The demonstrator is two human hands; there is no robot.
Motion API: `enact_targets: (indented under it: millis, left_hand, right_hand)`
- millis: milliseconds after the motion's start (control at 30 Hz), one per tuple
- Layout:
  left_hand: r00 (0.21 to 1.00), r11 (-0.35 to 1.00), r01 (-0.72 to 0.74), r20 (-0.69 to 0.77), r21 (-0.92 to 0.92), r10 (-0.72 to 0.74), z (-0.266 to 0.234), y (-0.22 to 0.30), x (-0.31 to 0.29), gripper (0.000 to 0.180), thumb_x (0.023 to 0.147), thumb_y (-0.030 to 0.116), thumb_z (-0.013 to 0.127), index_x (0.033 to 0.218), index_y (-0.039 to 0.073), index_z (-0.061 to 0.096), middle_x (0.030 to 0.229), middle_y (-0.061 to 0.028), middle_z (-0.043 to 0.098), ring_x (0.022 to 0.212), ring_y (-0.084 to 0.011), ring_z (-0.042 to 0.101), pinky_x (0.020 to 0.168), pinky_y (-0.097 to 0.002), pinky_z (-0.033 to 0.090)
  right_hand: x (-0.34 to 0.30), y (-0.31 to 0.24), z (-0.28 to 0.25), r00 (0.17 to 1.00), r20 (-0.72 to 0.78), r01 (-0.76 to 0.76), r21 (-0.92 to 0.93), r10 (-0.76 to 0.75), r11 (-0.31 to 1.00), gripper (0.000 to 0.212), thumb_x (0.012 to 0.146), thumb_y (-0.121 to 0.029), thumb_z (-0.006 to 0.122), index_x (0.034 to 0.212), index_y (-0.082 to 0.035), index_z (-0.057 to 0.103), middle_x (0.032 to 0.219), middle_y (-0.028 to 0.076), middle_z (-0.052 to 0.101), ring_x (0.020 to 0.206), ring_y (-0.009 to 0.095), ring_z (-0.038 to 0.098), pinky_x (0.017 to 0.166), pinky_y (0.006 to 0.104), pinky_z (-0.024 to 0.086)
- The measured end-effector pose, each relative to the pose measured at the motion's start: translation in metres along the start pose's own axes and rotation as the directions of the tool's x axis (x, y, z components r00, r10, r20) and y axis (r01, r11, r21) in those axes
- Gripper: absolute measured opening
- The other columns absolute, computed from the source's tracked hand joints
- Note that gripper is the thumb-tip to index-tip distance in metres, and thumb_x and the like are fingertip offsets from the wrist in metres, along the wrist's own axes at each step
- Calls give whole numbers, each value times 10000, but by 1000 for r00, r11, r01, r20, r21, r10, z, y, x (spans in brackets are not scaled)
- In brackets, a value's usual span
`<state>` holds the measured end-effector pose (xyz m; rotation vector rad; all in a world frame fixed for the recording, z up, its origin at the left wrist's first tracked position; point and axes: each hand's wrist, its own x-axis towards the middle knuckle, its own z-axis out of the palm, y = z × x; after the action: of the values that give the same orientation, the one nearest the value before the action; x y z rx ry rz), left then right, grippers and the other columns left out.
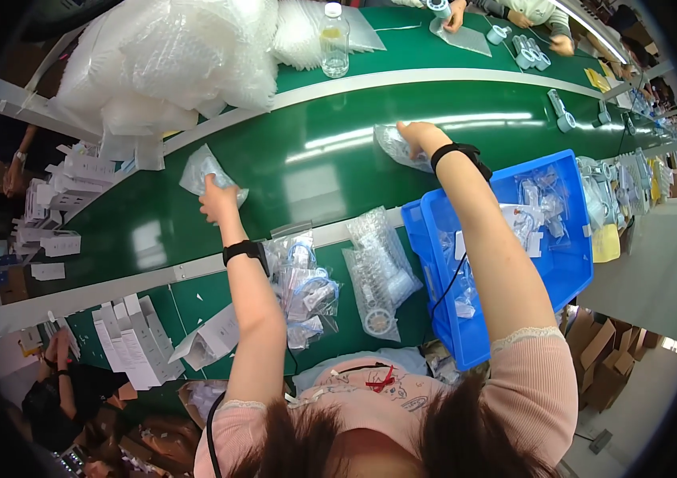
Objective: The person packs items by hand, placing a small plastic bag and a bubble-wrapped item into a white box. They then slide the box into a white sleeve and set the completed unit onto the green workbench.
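Over the green conveyor belt, my left hand [220, 201] reaches to a bubble-wrap bag [201, 165] lying on the surface. Its fingers are spread at the bag's near edge and seem to touch it. Farther right, my right hand [420, 137] is closed on another bubble-wrap package [393, 143]; its contents cannot be made out. Nearer me lie bubble-wrapped packages [378, 263], one with a round grey-white part showing through. Beside them are clear plastic bags [307, 287] holding pale blue cords and white printed pieces.
A blue bin [581, 267] with clear bags stands under my right forearm. Bubble-wrap bags [171, 56] heap up at the far left, near a clear bottle [334, 44]. White boxes [133, 342] stand at the near left. Co-workers' hands [455, 16] handle grey parts across the belt.
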<state>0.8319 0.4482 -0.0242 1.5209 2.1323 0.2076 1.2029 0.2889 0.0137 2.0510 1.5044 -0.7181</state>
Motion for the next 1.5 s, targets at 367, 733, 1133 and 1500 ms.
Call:
enact_targets:
  millis: [367,733,1133,1500]
  left_hand:
    - [716,747,-664,314,31,623,-37,2,-208,498,657,261,615,1124,155,481,1015,-231,465,949,-415,473,786,-479,421]
    - [417,536,-843,571,-49,707,-35,-53,-273,520,700,295,656,1112,31,479,1027,-255,510,969,-380,508,781,-426,430]
    - [23,35,-910,36,-414,999,5,51,-344,353,708,104,631,1032,24,520,1073,-175,499,1008,-307,491,859,-358,390]
    - [0,335,-789,545,-515,839,161,252,-474,472,707,282,583,1114,76,464,1080,-197,488,1000,-389,465,813,-445,400]
  right_hand:
    - [-169,-139,-60,784,-612,94,281,103,955,916,615,-308,638,1283,92,156,831,240,569,705,366,591,622,407,491]
    - [-210,-165,119,887,-433,-113,131,159,985,545,689,-159,567,1188,5,420,857,200,576,703,323,601,557,392,492]
    - [-235,140,243,640,-123,-576,577,759,579,622,668,-354,648,1151,-17,450,1264,244,328,1147,501,304,732,471,466]
    - [-221,208,274,269,664,623,433,698,-652,392,707,-116,534,1073,13,484,1086,201,511,864,303,578,662,405,480]
